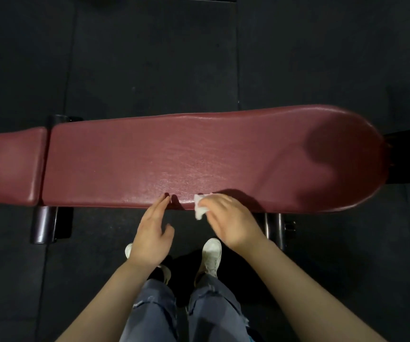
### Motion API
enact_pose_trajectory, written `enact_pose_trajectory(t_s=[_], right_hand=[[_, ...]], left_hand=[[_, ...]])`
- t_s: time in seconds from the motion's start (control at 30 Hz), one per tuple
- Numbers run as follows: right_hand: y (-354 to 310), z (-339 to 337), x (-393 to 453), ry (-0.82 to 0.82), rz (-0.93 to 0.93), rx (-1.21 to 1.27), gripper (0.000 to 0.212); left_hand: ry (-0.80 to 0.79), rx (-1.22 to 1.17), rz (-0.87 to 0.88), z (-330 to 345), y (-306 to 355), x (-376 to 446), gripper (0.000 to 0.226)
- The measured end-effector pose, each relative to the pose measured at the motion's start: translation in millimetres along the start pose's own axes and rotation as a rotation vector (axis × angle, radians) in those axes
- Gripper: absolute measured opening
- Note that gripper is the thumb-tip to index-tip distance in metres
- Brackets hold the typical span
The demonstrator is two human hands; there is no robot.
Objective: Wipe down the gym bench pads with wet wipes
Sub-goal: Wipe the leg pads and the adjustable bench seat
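Two pads are in view. The long back pad [199,156], upholstered in dark red vinyl, runs across the middle of the frame from left of centre to a rounded end at the right. The shorter seat pad [6,164], same covering, sits at the left edge, separated from the back pad by a narrow gap. The back pad surface shows a sheen through its central area and a dark shadow near the rounded right end.

One wet wipe [200,206] is present: white, crumpled, at the near edge of the back pad, just right of the frame's centre. The right hand [228,218] holds it, fingers curled over the wipe and pressing it against the pad's edge. The left hand [153,233] lies just left of the wipe, fingers straight and together, tips touching the near edge of the back pad, thumb apart; it holds nothing.

Two dark frame supports show below the pad's near edge: one foot [44,224] at lower left, one upright [274,228] at lower right, partly hidden by the right forearm.

Two white shoes [211,255] and grey jeans [211,314] occupy the bottom centre. The black rubber floor [149,58] shows seams between tiles.
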State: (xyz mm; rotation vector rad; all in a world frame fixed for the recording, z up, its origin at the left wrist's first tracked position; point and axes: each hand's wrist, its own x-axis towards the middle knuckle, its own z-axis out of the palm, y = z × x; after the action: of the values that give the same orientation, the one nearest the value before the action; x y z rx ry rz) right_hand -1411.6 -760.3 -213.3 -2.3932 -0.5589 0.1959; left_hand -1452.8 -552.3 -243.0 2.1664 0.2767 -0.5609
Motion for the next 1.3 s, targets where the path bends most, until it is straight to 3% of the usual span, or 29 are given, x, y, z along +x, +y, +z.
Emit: enact_pose_trajectory(t_s=[0.2,0.27,0.37,0.47,0.53,0.6,0.77,0.87,0.93,1.03,1.1,1.17,1.23,1.3], right_hand=[[25,31,66,-0.328,-0.383,-0.337,0.019],[28,17,97,-0.458,-0.372,-0.369,0.014],[46,-6,161,-0.353,-0.119,-0.466,0.023],[65,-17,199,-0.039,0.161,-0.548,0.017],[58,-9,196,0.032,0.261,-0.551,0.019],[43,7,162,-0.100,0.141,-0.573,0.019],[45,4,9,-0.470,-0.459,-0.481,0.013],[61,-17,19,-0.465,-0.618,-0.530,0.014],[63,-29,74,-0.414,-0.556,-0.617,0.017],[78,-49,157,-0.253,-0.200,-0.773,0.013],[93,-59,183,-0.048,0.042,-0.758,0.012],[88,-56,181,0.046,0.200,-0.692,0.016],[70,-41,150,-0.049,0.127,-0.699,0.022],[57,-28,92,-0.219,-0.162,-0.568,0.030]], left_hand=[[0.030,-0.051,0.002,-8,-11,0,0.068],[0.036,-0.062,-0.002,-10,-12,1,0.068],[0.020,-0.047,0.030,-9,-10,3,0.069],[-0.008,-0.018,0.079,-6,-7,7,0.071],[-0.016,-0.005,0.096,-4,-5,9,0.072],[-0.024,-0.002,0.102,-3,-3,12,0.071],[-0.045,0.045,0.121,0,-1,21,0.071],[-0.067,0.050,0.117,2,3,23,0.070],[-0.072,0.068,0.120,5,6,23,0.070],[-0.052,0.071,0.097,11,9,24,0.069],[-0.032,0.065,0.076,14,12,24,0.069],[-0.022,0.060,0.074,18,15,23,0.070],[-0.024,0.050,0.073,20,19,23,0.070],[-0.028,0.050,0.084,22,23,25,0.070]])
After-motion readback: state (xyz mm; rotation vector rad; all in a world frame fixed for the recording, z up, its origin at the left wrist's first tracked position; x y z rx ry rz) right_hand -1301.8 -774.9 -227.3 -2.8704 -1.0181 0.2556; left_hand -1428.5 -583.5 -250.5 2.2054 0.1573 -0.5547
